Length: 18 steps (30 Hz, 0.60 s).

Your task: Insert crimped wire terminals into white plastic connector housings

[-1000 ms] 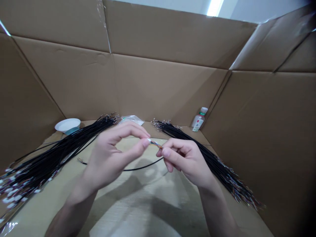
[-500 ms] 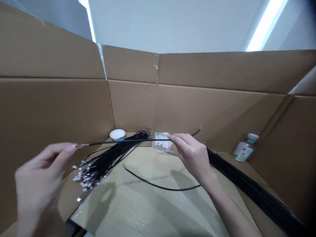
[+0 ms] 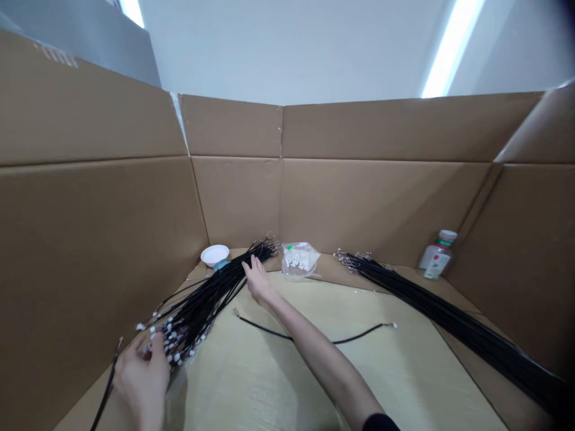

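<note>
A pile of thin black cables point(image 3: 213, 299) lies slantwise at the left, its white connectors towards me and its bare wire ends at the back. My left hand point(image 3: 144, 377) is at the connector end, thumb and fingers curled but apart beside the white plugs point(image 3: 173, 344). Over the far part of the pile rests my right hand point(image 3: 258, 281), its fingertips parted on the cables. No cable shows clearly gripped in either hand. A single black cable point(image 3: 359, 337) lies on the board, partly behind my right forearm, with a white connector at its right end and split wires at its left.
Another thick bundle of black cables point(image 3: 422, 305) runs along the right. At the back sit a clear bag of white connectors point(image 3: 299, 260), a white bowl point(image 3: 214, 255) and a bottle point(image 3: 438, 257). One dark cable point(image 3: 106, 386) shows beside my left hand. Cardboard walls point(image 3: 381, 209) surround the board.
The cable stretched between both hands has come down to the left pile. My right hand moved left, my left hand moved right and down; both now have parted fingers.
</note>
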Available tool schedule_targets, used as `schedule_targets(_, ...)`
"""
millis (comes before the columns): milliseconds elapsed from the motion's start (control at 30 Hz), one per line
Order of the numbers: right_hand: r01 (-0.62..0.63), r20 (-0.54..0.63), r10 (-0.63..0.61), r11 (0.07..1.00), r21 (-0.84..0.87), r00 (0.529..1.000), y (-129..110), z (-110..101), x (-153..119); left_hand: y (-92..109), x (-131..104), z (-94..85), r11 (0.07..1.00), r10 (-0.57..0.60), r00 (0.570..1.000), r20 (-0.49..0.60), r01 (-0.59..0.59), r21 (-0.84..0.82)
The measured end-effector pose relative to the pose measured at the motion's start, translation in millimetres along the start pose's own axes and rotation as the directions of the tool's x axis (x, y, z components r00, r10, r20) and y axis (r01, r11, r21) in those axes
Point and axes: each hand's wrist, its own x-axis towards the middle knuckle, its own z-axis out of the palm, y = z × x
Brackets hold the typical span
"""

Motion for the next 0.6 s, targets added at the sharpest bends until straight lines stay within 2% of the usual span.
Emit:
schedule_targets(33,-0.025,0.007,0.025,1.0,0.002,1.0,3.6,3.2,-6.1,4.0,-3.3,2.2,1.0,-0.01,0.994,-0.106,0.012,0.018)
schedule_targets(100,-0.049,0.005,0.049,0.999,0.003,0.999,15.3,-0.6,-17.0,17.9,-16.7,12.0,1.0,0.013,0.973,-0.231,-0.008,0.021)
schedule_targets(167,-0.064,-0.011,0.064,0.998,-0.005,0.998,33.9,-16.7,-27.5,37.8,-36.9,28.6,0.997,0.073,0.968,-0.239,-0.079,-0.017)
schedule_targets(233,-0.083,-0.033,0.082,0.996,-0.026,0.996,59.2,-42.2,-41.5,60.0,-57.5,48.9,0.983,0.166,0.976,-0.142,-0.175,-0.056)
schedule_targets(267,-0.096,-0.044,0.095,0.995,-0.04,0.995,73.5,-57.2,-51.2,70.6,-64.9,59.4,0.971,0.225,0.972,-0.06,-0.229,-0.064)
schedule_targets(333,-0.126,-0.064,0.122,0.989,-0.071,0.99,103.1,-89.3,-77.5,88.7,-69.1,80.3,0.939,0.338,0.923,0.185,-0.344,0.0)
schedule_targets(433,-0.176,-0.103,0.166,0.979,-0.105,0.981,144.7,-136.3,-131.7,105.4,-47.7,111.7,0.912,0.319,0.836,0.446,-0.398,0.095)
schedule_targets(500,-0.214,-0.14,0.198,0.971,-0.107,0.97,169.5,-162.6,-170.6,109.6,-26.1,132.2,0.883,0.246,0.817,0.522,-0.411,0.228)
schedule_targets(600,-0.288,-0.218,0.261,0.952,-0.101,0.94,203.7,-190.9,-219.6,108.5,-8.3,161.3,0.805,0.21,0.832,0.514,-0.445,0.392)
